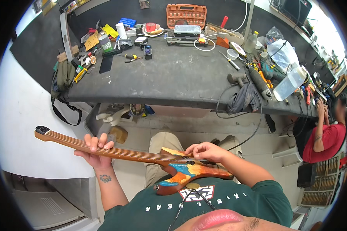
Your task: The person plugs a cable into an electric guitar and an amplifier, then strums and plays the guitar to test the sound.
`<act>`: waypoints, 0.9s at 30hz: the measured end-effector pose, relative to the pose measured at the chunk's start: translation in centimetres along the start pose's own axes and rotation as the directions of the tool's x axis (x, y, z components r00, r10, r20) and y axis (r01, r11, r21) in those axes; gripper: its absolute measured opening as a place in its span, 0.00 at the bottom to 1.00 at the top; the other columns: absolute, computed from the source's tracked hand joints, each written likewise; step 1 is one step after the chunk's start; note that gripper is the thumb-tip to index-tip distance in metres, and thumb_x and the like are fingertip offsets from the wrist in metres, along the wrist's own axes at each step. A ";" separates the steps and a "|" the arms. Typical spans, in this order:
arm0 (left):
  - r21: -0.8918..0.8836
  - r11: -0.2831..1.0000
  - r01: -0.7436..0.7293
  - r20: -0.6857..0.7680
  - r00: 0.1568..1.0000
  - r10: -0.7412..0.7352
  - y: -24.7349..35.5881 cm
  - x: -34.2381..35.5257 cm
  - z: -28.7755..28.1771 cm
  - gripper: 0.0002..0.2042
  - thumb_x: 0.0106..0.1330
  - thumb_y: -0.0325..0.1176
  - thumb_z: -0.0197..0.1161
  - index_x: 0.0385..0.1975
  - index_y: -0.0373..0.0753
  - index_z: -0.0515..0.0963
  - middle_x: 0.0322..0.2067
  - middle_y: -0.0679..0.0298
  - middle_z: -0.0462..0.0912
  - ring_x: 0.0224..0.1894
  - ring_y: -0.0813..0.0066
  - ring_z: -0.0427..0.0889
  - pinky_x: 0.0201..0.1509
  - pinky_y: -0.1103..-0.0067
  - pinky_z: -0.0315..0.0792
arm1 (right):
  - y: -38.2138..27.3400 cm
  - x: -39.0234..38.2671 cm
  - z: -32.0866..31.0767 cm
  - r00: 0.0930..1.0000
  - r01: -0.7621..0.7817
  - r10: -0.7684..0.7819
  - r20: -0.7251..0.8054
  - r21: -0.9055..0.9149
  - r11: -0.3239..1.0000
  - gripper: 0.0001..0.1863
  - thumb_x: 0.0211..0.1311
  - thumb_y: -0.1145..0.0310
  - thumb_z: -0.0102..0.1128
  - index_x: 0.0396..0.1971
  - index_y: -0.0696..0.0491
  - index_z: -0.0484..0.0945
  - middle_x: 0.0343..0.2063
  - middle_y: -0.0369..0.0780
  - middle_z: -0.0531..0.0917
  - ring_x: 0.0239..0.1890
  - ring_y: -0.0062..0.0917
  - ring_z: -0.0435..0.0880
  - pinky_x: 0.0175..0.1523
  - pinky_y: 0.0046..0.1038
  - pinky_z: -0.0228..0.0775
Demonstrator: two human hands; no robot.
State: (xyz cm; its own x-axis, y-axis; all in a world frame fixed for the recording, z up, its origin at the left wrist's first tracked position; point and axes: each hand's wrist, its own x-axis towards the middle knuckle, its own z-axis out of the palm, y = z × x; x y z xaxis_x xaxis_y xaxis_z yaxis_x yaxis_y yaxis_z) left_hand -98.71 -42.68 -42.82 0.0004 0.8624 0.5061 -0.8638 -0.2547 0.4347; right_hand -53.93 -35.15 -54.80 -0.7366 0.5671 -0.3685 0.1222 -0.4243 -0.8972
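A headless electric guitar (189,169) with a blue, orange and yellow painted body lies across my lap and against my torso. Its long brown neck (138,154) reaches out to the left, ending in a small black piece at the tip. My left hand (96,150) is wrapped round this neck, thumb below and fingertips pressed over the strings. Above the body, near a dark pickup, my right hand (208,151) touches the strings with loosely bent fingers spread apart. No object shows in the right hand, though its palm side is hidden.
Ahead stands a dark workbench (142,81) with pliers (132,57), an orange socket case (186,16), a clear bottle (291,82) and a dark cloth (245,98). A cable (260,123) hangs off its front edge. At far right, a person in a red shirt (327,142) sits working.
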 end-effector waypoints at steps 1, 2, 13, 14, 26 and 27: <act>0.006 1.000 0.009 -0.003 1.000 -0.009 -0.1 0.0 0.1 0.25 0.68 0.62 0.69 0.44 0.45 0.76 0.39 0.70 0.87 0.49 0.71 0.73 0.56 0.66 0.70 | 0.2 -0.2 0.1 0.999 -0.053 0.053 0.002 -0.023 0.998 0.09 0.67 0.66 0.64 0.36 0.57 0.83 0.55 0.41 0.86 0.50 0.24 0.83 0.61 0.32 0.74; 0.069 0.997 0.039 -0.013 0.999 -0.038 0.0 0.0 0.4 0.25 0.68 0.62 0.68 0.44 0.45 0.77 0.39 0.69 0.87 0.49 0.69 0.75 0.57 0.63 0.70 | 0.1 -0.1 -0.1 0.999 -0.041 0.042 0.014 -0.028 0.999 0.08 0.67 0.67 0.63 0.35 0.57 0.83 0.56 0.42 0.85 0.51 0.25 0.84 0.62 0.33 0.74; 0.179 0.980 0.089 0.079 0.991 -0.104 1.8 -0.1 -1.5 0.28 0.65 0.65 0.69 0.46 0.46 0.80 0.40 0.64 0.90 0.44 0.65 0.80 0.53 0.61 0.65 | 0.3 1.5 0.0 0.983 -0.125 0.125 -0.132 0.008 0.992 0.15 0.65 0.69 0.67 0.46 0.64 0.86 0.46 0.45 0.90 0.49 0.27 0.88 0.58 0.29 0.79; 0.183 0.979 0.090 0.066 0.992 -0.104 1.8 0.0 -1.4 0.27 0.64 0.65 0.70 0.45 0.46 0.80 0.39 0.64 0.89 0.43 0.66 0.79 0.51 0.62 0.64 | 0.9 1.5 -0.2 0.986 -0.102 0.103 -0.129 0.014 0.995 0.18 0.63 0.68 0.67 0.48 0.65 0.87 0.44 0.44 0.91 0.47 0.26 0.88 0.57 0.29 0.78; 0.167 0.985 0.034 -0.009 0.999 -0.033 1.3 -0.7 -1.3 0.24 0.71 0.57 0.66 0.48 0.44 0.69 0.50 0.60 0.85 0.61 0.46 0.81 0.66 0.40 0.69 | 0.5 0.9 -0.2 0.987 -0.120 0.099 -0.129 -0.162 0.979 0.14 0.69 0.66 0.64 0.44 0.62 0.86 0.51 0.45 0.88 0.51 0.28 0.85 0.61 0.33 0.77; 0.174 0.984 0.033 0.011 0.999 -0.035 1.3 -0.8 -1.9 0.24 0.71 0.58 0.66 0.48 0.44 0.69 0.48 0.61 0.86 0.60 0.47 0.82 0.65 0.40 0.70 | 0.5 0.8 -0.4 0.994 -0.083 0.079 -0.081 -0.047 0.995 0.15 0.70 0.67 0.63 0.47 0.62 0.85 0.50 0.44 0.88 0.51 0.27 0.85 0.60 0.32 0.77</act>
State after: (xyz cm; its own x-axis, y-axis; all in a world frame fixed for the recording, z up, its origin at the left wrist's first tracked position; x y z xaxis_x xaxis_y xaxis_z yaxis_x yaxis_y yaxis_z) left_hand -100.80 -42.90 -44.04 0.0362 0.8662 0.4984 -0.7626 -0.2984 0.5740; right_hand -54.14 -34.64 -55.65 -0.6683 0.5869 -0.4570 0.2146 -0.4362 -0.8739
